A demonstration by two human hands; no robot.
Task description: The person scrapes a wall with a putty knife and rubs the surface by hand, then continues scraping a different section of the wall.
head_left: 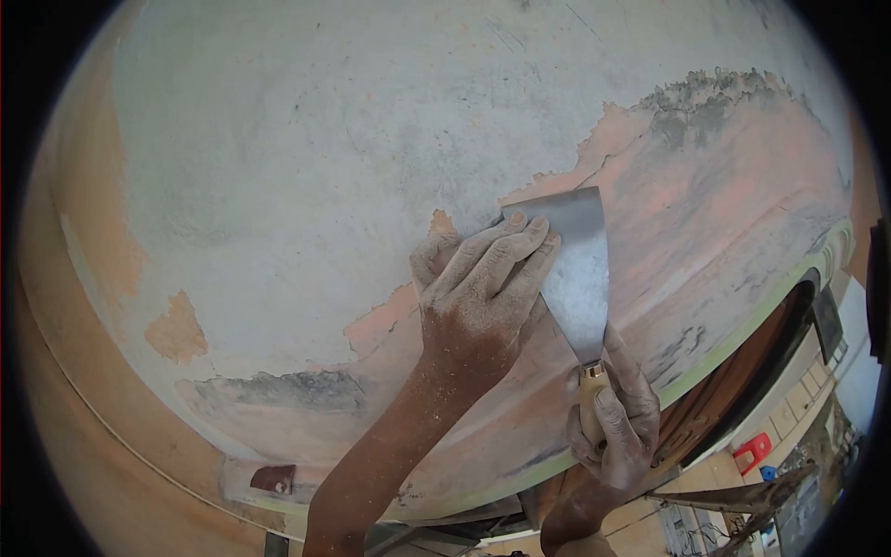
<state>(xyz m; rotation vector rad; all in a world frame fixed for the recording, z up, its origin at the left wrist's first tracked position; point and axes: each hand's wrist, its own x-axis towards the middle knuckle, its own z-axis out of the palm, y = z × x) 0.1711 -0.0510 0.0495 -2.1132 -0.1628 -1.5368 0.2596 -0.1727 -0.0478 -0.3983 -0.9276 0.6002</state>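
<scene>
A wide putty knife (580,265) with a flared metal blade and a pale wooden handle is held up before the wall (306,167), blade upward. My right hand (622,432) is closed around the handle, thumb along its front. On the blade's left side lie the stretched fingertips of my left hand (483,288), which is dusted with pale powder. Its thumb is largely hidden. Behind both hands, a jagged border separates grey-white coating from a pinkish patch (742,167).
A curved ledge (789,278) with a greenish edge runs below the patch. Brown wall (93,176) shows at the left, with a dark red piece (273,478) near the bottom. Far below at right are a red plastic item (753,453) and assorted clutter.
</scene>
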